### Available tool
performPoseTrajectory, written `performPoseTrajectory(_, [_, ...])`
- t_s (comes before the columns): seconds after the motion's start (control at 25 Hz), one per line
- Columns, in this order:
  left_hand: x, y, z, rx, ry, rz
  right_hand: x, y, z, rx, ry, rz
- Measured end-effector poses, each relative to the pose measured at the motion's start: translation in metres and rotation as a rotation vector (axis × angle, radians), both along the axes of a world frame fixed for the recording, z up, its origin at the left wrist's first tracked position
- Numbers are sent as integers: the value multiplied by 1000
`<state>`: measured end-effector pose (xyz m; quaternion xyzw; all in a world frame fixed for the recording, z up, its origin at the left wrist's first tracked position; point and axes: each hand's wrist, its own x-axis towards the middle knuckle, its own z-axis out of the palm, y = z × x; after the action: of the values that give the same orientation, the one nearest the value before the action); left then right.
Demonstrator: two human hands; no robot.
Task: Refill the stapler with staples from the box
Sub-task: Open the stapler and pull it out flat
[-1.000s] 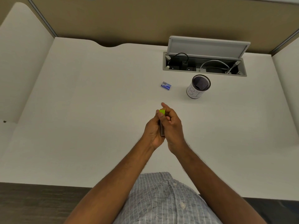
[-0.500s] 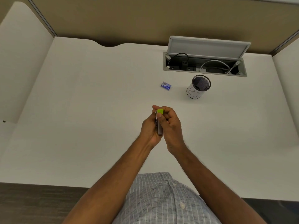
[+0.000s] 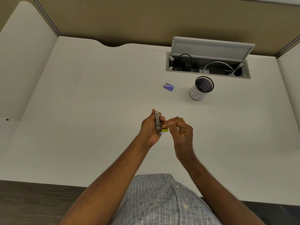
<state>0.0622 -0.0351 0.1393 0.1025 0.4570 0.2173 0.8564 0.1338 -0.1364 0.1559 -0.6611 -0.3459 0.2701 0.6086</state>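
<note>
So that its metal underside faced up for opening, the stapler [image 3: 157,121] was gripped above the desk [image 3: 81,111] in the left hand [image 3: 150,127], while its green part [image 3: 165,130] was apparently pinched by the right hand [image 3: 181,132]; the box [image 3: 168,86] lay well apart, unopened.

The stapler [image 3: 157,121] is small, its metal underside up, a lime-green piece sticking out at its near end; it is held on edge above the desk [image 3: 81,127]. The box [image 3: 168,86], small and blue, lies flat on the desk beyond the stapler, well apart from it.

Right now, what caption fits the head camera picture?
Left hand holds the stapler; staple box waits on desk.
</note>
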Motion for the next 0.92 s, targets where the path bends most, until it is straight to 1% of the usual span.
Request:
performPoseTrajectory(0.16, [0, 0, -2, 3, 8, 2, -2, -2, 2, -38, 93, 30])
performPoseTrajectory(0.36, [2, 2, -3, -18, -19, 20, -6, -9, -4, -103, 49, 87])
performPoseTrajectory(0.56, [0, 4, 4, -2, -26, -3, -7, -16, -15, -173, -104, 174])
performPoseTrajectory(0.68, [-2, 1, 3, 15, -20, -25, -6, -17, -17, -190, -154, 186])
performPoseTrajectory(0.8, [-5, -3, 2, 22, -10, -81, -3, -11, -15, -187, -230, 135])
performPoseTrajectory(0.92, [-6, -6, 1, 55, 42, -97, 5, -2, -14, -236, -409, 59])
